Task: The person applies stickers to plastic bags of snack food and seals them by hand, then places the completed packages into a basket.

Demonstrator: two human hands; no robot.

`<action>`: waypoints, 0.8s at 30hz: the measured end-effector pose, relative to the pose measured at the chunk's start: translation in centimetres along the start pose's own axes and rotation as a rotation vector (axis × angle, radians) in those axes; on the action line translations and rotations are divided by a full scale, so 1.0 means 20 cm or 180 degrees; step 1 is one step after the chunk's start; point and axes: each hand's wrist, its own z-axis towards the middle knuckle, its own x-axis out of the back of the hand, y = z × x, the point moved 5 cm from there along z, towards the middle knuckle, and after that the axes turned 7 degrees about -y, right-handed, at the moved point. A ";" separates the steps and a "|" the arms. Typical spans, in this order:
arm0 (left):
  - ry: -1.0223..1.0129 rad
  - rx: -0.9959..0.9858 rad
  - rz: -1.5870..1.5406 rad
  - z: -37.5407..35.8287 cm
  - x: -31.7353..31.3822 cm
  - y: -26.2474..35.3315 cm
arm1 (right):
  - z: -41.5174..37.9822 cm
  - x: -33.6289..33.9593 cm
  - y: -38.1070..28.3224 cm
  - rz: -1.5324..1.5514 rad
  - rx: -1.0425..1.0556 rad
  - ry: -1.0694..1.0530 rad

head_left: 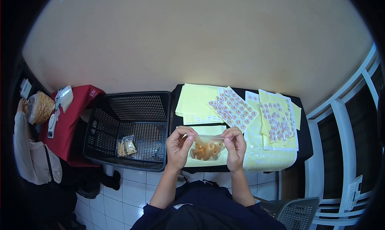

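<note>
A clear plastic bag [206,149] of tube-shaped, pasta-like snack pieces hangs between my two hands over the black-covered table. My left hand [179,146] pinches the bag's top left corner between thumb and fingers. At the top right corner, my right hand [235,146] grips the same edge, so the mouth is stretched straight across. Beneath the bag lies a pale yellow sheet [192,162]. Just beyond my right hand is a sheet of round stickers [233,109].
A black plastic crate [92,130] on the left holds a few filled packets [126,146]. Yellow backing sheets [198,99] and another sticker sheet [276,118] cover the table. At far left, a person [34,150] handles a large bag of snacks [40,107] by a red-covered table [66,132].
</note>
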 end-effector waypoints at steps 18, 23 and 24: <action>-0.0153 -0.0187 0.0647 -0.01 -0.02 0.01 | 0.09 -0.19 -0.19 -0.3189 0.0585 -0.0591; -0.0284 -0.0212 0.0764 0.01 -0.04 0.02 | 0.07 -0.19 -0.17 -0.3270 0.0649 -0.0601; -0.0337 -0.0198 0.1007 0.01 -0.04 0.02 | 0.06 -0.19 -0.16 -0.3299 0.0630 -0.0570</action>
